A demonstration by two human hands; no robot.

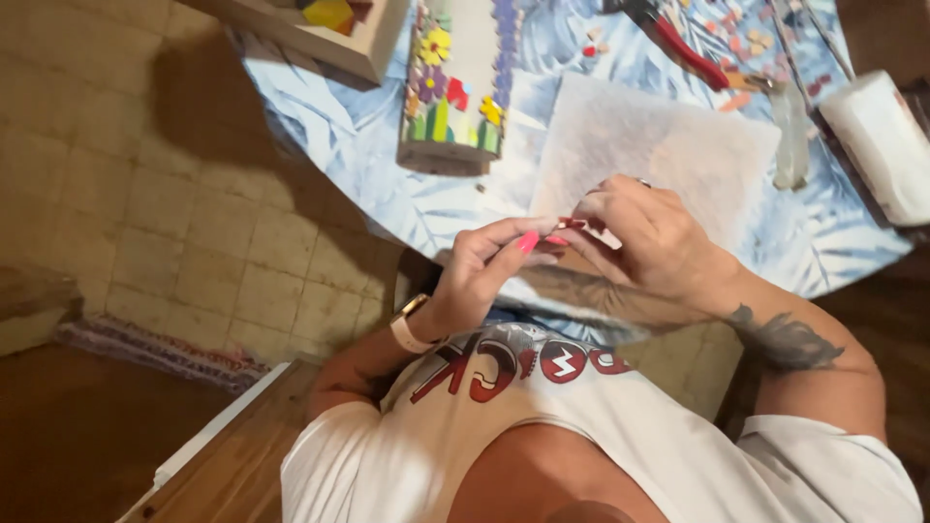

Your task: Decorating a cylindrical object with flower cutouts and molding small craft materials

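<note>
My two hands meet over the near edge of a round table covered with a blue leaf-patterned cloth (329,136). My right hand (649,242) pinches a small red tile piece (572,225) between thumb and fingers. My left hand (484,266), with pink nails and a watch on its wrist, holds the same piece from the left with its fingertips. A white sheet (668,136) lies on the cloth just beyond my hands. A long wooden board with a mosaic of coloured flowers (453,87) stands to the far left of the sheet.
Red-handled nippers (690,53) and loose tile bits (746,44) lie at the table's far side. A clear glass item (791,136) and a white roll (883,145) sit at the right. A wooden box (325,34) is at the top left. Tiled floor lies left.
</note>
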